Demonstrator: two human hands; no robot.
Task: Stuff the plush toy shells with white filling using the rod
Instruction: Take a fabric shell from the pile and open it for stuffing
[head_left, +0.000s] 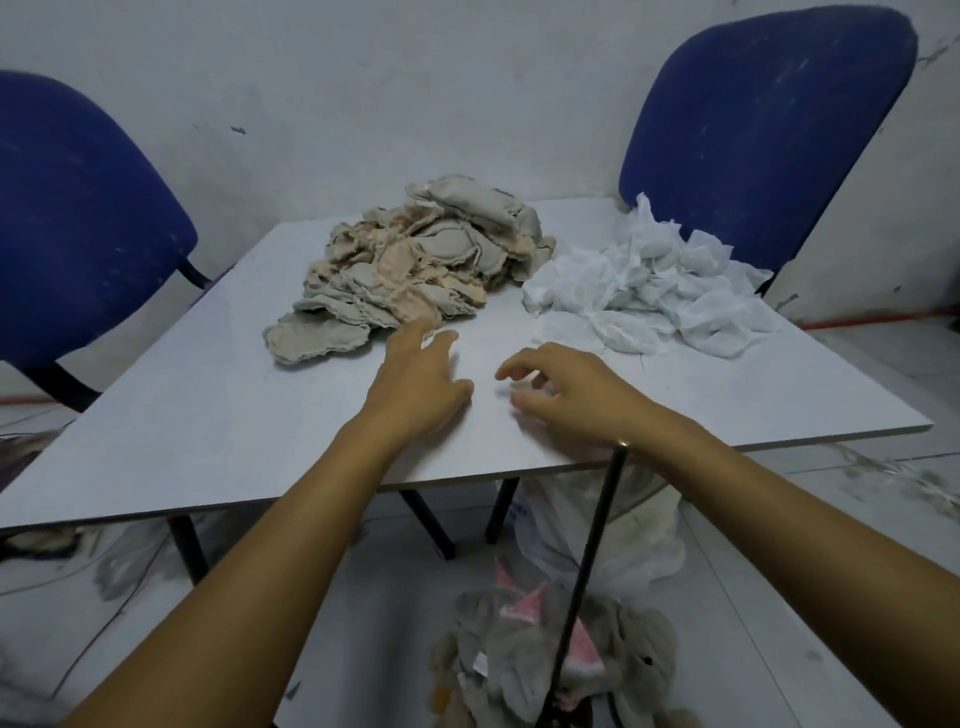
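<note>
Both forearms reach forward over the white table (218, 415). Left hand (415, 387): palm down, fingers straight and spread, tips just short of the beige shell pile (415, 265); holding nothing. Right hand (571, 395): hovering, fingers loosely curled, empty. White filling (654, 291) at far right. Rod (587, 571) leans against the near table edge, below the right wrist, over grey plush toys (519, 654) on the floor

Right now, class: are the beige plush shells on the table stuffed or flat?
Mostly flat: the beige plush shells lie limp, layered in a heap; a few on top look plumper.
</note>
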